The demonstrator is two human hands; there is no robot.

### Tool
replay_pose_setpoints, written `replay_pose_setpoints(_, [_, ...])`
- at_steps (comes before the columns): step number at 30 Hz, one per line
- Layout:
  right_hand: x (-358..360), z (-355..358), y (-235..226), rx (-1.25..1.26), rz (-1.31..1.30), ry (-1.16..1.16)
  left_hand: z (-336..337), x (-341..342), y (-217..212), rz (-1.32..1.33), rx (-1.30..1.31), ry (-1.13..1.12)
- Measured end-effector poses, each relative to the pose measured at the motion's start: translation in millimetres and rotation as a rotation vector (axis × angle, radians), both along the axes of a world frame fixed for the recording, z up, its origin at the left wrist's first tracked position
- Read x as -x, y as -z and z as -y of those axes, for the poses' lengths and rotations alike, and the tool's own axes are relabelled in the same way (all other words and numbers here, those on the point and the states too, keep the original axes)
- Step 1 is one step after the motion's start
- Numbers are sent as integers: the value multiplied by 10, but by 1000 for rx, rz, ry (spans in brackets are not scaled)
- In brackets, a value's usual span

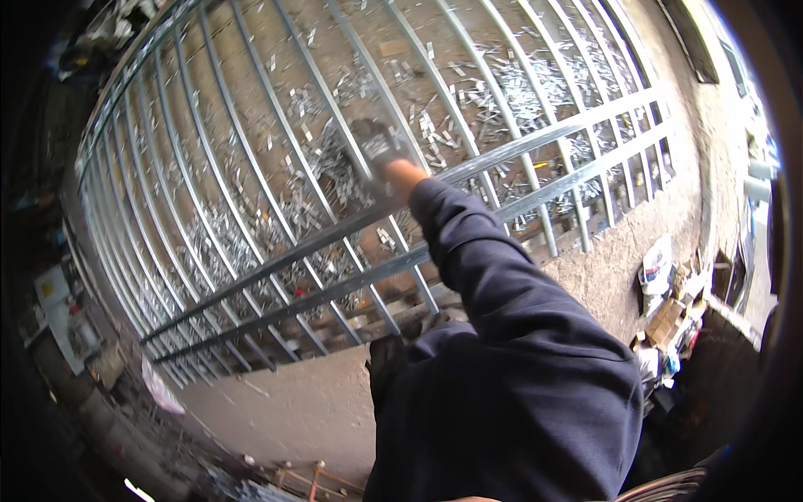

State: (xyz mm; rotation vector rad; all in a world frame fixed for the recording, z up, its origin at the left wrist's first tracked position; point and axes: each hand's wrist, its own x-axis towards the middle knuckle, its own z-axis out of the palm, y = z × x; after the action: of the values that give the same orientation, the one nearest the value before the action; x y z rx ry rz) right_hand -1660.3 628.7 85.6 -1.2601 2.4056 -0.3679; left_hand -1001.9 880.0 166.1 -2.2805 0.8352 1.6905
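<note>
My right arm, in a dark navy sleeve, reaches forward over a large metal grille [535, 149] of parallel silver bars. My right hand [376, 146] wears a dark glove and is smeared by motion. It is over or beside one of the long bars near the two crossbars, and whether it touches the bar cannot be told. Its fingers are not clear, and no held thing can be made out. My left hand is not in view. Through the bars, many small metal offcuts [523, 92] show on the ground below.
Dirt and concrete ground [309, 402] lies along the grille's near edge. Cardboard and bags [665, 322] are heaped at the right beside a wall. A pale machine-like object [63, 309] stands at the far left. Metal pieces [268, 485] lie at the bottom.
</note>
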Motion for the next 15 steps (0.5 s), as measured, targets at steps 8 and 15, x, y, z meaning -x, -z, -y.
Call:
replay_pose_setpoints(8, [66,-71,-170,27,255,175,179,19,136,15,-8,39])
replay_pose_setpoints(15, [-8,4,-324,156,515,406,110,-184,175,-8,37,92])
